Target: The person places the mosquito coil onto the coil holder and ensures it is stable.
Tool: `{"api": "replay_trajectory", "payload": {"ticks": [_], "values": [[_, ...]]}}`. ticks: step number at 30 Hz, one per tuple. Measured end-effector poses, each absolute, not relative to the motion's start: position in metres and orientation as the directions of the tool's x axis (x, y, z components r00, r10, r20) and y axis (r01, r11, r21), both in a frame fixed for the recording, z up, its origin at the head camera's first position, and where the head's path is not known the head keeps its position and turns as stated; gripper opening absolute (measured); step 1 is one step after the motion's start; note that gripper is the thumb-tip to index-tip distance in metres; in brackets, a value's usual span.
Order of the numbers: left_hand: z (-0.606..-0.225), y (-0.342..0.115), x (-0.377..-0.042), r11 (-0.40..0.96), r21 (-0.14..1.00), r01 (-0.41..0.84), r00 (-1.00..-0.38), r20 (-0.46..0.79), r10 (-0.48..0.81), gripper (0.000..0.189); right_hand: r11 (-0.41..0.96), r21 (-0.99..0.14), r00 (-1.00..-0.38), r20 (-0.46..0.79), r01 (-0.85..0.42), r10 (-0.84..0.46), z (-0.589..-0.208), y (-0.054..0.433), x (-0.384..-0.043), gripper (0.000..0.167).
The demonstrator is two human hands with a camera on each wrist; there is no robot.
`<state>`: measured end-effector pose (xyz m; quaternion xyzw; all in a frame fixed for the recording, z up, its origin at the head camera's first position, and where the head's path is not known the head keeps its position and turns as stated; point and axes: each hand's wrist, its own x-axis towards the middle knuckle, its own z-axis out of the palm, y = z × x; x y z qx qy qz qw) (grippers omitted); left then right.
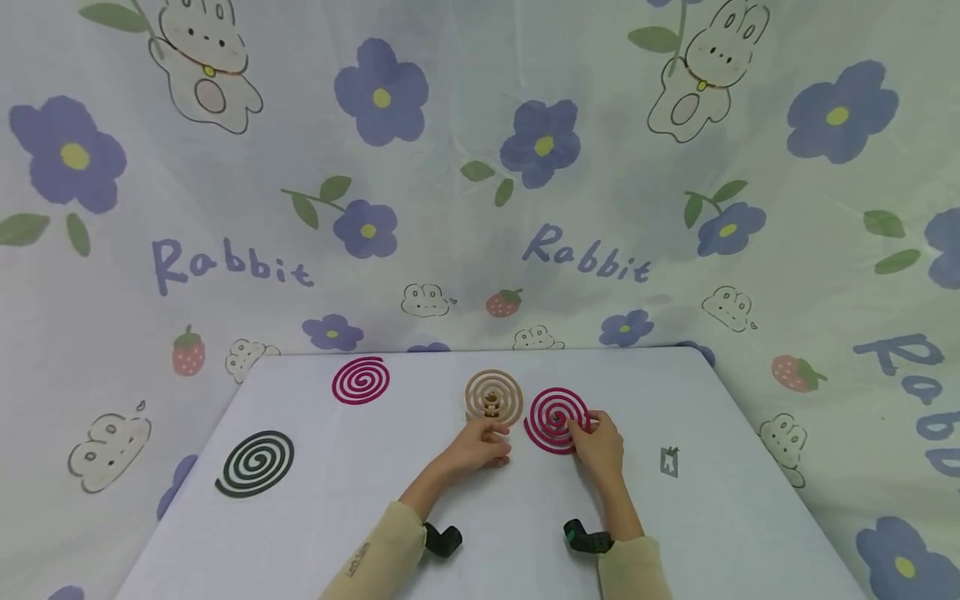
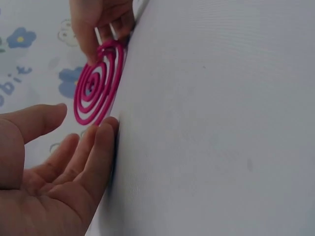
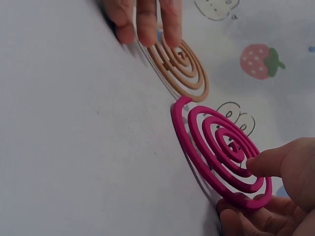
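My right hand pinches the right edge of a magenta mosquito coil. In the right wrist view its thumb lies on top of the coil and the fingers are underneath, close over the table. My left hand holds nothing; its thumb stands apart from its loosely bent fingers. The head view shows this hand just in front of a tan mosquito coil, fingers near its front edge. A small metal piece shows through the middle of the tan coil. The tan coil is directly left of the held magenta one.
A second magenta coil lies at the back left of the white table. Nearer the left edge is a dark green coil. A small flat metal stand lies to the right. Behind the table hangs a patterned cloth.
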<state>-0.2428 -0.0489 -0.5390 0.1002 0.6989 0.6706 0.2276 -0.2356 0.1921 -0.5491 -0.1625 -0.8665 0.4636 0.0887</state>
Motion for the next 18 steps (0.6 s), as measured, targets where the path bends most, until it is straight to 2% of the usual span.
{"api": "replay_trajectory", "payload": {"ticks": [18], "values": [[-0.539, -0.100, -0.221, 0.153, 0.981, -0.123, -0.891, -0.177, 0.418, 0.038, 0.507, -0.845, -0.946, 0.006, 0.168, 0.324, -0.547, 0.199, -0.210, 0.041]]}}
